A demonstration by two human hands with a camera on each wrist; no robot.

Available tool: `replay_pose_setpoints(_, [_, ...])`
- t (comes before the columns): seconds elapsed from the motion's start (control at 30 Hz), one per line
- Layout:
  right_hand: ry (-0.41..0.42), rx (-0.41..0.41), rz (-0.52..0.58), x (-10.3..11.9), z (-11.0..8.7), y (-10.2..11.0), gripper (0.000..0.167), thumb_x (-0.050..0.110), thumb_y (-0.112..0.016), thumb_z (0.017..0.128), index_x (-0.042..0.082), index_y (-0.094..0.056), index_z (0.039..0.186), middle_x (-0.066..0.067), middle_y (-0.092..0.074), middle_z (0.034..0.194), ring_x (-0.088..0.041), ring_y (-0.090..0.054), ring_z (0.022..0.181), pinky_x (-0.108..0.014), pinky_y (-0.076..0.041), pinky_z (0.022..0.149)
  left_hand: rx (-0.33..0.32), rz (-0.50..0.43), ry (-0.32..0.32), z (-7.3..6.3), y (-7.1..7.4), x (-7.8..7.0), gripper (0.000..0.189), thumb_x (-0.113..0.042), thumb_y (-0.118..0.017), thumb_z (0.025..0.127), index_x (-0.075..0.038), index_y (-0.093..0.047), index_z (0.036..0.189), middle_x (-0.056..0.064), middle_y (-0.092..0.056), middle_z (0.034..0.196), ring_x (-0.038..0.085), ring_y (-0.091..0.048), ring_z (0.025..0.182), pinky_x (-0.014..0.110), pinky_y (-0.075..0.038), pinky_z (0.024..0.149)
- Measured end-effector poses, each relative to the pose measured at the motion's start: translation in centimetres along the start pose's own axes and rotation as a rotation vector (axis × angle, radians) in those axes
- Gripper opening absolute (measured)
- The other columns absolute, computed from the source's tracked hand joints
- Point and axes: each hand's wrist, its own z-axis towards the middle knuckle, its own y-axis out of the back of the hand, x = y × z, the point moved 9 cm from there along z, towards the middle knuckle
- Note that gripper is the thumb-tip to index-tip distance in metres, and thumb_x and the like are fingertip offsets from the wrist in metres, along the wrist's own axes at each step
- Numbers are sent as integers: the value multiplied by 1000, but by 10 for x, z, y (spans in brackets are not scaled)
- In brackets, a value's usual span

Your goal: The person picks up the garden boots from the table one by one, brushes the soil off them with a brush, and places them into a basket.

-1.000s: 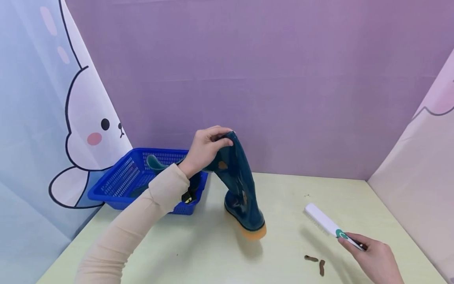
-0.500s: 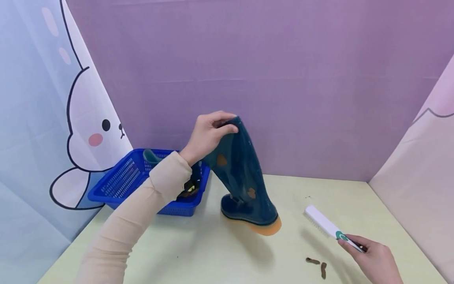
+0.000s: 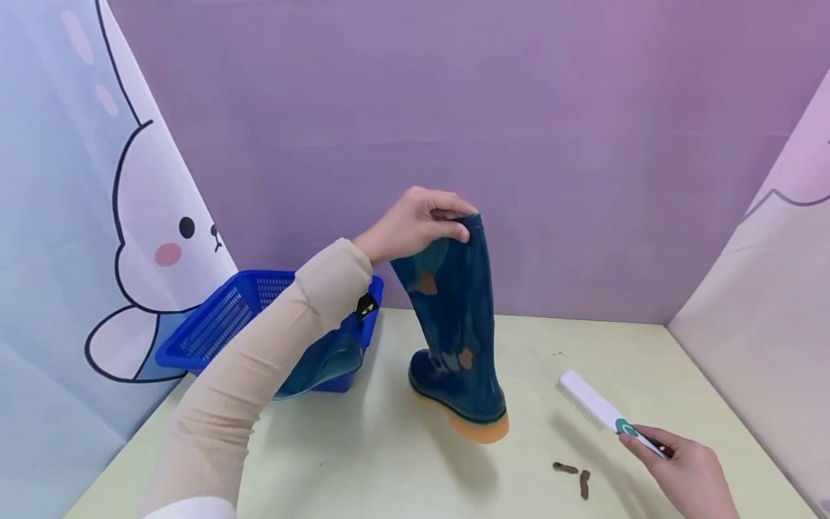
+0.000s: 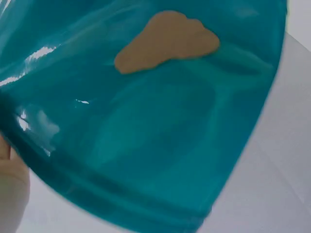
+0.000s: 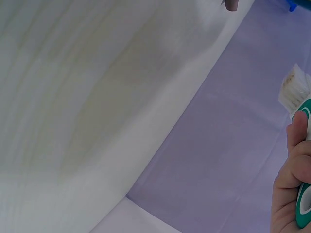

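My left hand [image 3: 431, 223] pinches the top rim of a dark teal rubber boot [image 3: 450, 310]. The boot hangs toe-left, with an orange sole and brown patches on its shaft; its shadow lies apart from it on the table. In the left wrist view the boot shaft [image 4: 155, 126] fills most of the picture, with one brown patch [image 4: 167, 41]. In my right hand [image 3: 690, 461] is a white brush [image 3: 590, 400] with a green part on its handle, bristles facing down-left, away from the boot. The right wrist view catches the brush [image 5: 296, 90] at its right edge.
A blue plastic basket [image 3: 201, 364] stands at the left, partly behind my left arm. A second teal boot [image 3: 327, 367] leans out over its front edge, opening toward me. Two small brown pieces [image 3: 565, 468] lie on the table [image 3: 363, 447]. A purple backdrop [image 3: 519, 144] rises behind.
My left hand has risen and moved right, and the held boot now hangs more upright. The second boot's opening has swung from inside the basket to over its front edge. My right hand stays put.
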Motion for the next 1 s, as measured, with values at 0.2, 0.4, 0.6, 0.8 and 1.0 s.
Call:
replay_pose_setpoints(0.2, [34, -10, 3, 5, 2, -1, 41, 43, -65, 83, 8, -70, 105, -4, -68, 80, -2, -40, 56, -21, -31, 50, 117, 86, -300, -16, -21, -26, 24, -7, -69, 78, -1, -70, 101, 9, -70, 98, 10, -65, 84, 21, -52, 75])
replay_pose_setpoints(0.4, [50, -5, 12, 9, 2, -3, 40, 42, -65, 83, 9, -70, 104, -1, -66, 76, -2, -39, 54, -21, -30, 49, 400, 170, -298, -46, -83, -30, 27, -14, -66, 83, -6, -67, 108, 2, -68, 102, 3, -62, 88, 13, -48, 75])
replay_pose_setpoints(0.6, [85, 4, 3, 17, 7, -2, 39, 43, -64, 83, 11, -70, 103, -5, -70, 87, 2, -45, 61, -19, -36, 52, 426, 141, -233, -60, -108, -27, 33, -17, -67, 83, -8, -63, 114, 0, -64, 105, 2, -58, 91, 12, -45, 80])
replay_pose_setpoints(0.8, [85, 25, 17, 20, 9, -4, 40, 41, -64, 83, 8, -69, 106, -7, -70, 89, 1, -44, 61, -20, -36, 52, 435, 231, -193, -66, -109, -16, 34, -9, -67, 83, -10, -63, 116, -1, -64, 108, 5, -59, 94, 19, -47, 87])
replay_pose_setpoints(1.0, [82, 16, 10, 18, 7, -6, 36, 40, -66, 82, 11, -71, 103, -6, -70, 88, 2, -45, 62, -19, -36, 53, 442, 371, -11, -75, -96, 29, 36, -6, -68, 81, -16, -64, 115, -2, -64, 108, 8, -61, 96, 26, -49, 88])
